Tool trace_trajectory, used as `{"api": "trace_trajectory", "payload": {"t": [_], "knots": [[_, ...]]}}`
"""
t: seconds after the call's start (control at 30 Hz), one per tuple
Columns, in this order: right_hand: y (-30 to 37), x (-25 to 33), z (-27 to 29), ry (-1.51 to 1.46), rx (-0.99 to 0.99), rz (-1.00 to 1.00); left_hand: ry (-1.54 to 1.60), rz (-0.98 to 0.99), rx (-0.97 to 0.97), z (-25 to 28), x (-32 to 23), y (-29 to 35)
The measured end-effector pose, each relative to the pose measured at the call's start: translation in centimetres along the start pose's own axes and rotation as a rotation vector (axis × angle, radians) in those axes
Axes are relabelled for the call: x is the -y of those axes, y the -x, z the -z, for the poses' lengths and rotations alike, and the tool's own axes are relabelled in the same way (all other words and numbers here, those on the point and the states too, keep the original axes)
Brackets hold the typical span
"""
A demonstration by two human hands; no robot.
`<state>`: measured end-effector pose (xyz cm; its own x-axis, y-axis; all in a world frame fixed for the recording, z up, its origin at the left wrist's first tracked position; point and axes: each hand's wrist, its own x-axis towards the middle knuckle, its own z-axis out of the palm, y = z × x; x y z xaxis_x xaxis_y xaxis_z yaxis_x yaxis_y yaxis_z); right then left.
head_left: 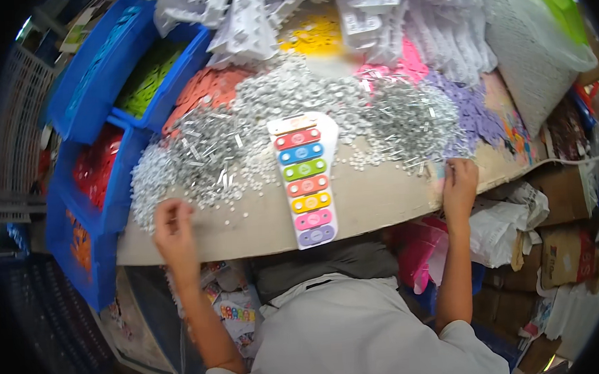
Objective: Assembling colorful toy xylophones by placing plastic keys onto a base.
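A toy xylophone (310, 185) with a white base lies on the table in front of me, its coloured bars in a row from orange at the far end to purple nearest me. White round caps show on the ends of most bars; the purple bar (316, 236) has small dark spots there instead. My left hand (173, 225) is slightly blurred, fingers curled, beside a heap of small white pieces (151, 179). At the right, the fingers of my right hand (460, 177) are pinched together by the heap of silver pins (412, 122). Whatever either hand holds is hidden.
Blue bins (108, 192) on the left hold red, orange, green and blue pieces. Across the back are white caps (300, 87), yellow pieces (314, 35), purple pieces (470, 111) and stacked white frames (420, 29). A filled clear sack (531, 56) stands far right, above cardboard boxes (568, 256).
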<state>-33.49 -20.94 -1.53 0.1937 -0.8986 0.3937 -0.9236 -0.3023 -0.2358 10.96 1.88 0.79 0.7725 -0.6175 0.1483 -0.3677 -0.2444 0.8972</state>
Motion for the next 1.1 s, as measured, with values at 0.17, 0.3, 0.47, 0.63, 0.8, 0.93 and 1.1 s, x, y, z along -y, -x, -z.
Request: {"api": "trace_trajectory", "payload": {"t": [0.17, 0.3, 0.47, 0.63, 0.8, 0.93, 1.1], "knots": [[0.7, 5.2, 1.0, -0.189, -0.053, -0.079, 0.445, 0.266, 0.349, -3.8, -4.2, 4.5], [2.6, 12.6, 2.3, -1.104, 0.463, -0.306, 0.676, 0.520, 0.671, -5.7, -3.5, 6.0], [3.8, 16.5, 1.5, -1.455, 0.899, -0.433, 0.714, 0.556, 0.706, -7.4, -2.6, 6.1], [4.0, 16.9, 0.7, -1.460, 0.953, -0.464, 0.710, 0.564, 0.730, -8.1, -2.9, 5.8], [3.9, 17.3, 0.0, -1.450, 0.951, -0.456, 0.646, 0.463, 0.747, -8.7, -3.3, 5.9], [3.2, 17.3, 0.1, -1.224, 0.931, -0.357, 0.459, 0.333, 0.705, -9.0, -2.9, 5.6], [1.9, 16.6, -0.2, -1.061, 1.108, -0.392, 0.363, 0.426, 0.900, -9.5, -3.6, 4.3]]}}
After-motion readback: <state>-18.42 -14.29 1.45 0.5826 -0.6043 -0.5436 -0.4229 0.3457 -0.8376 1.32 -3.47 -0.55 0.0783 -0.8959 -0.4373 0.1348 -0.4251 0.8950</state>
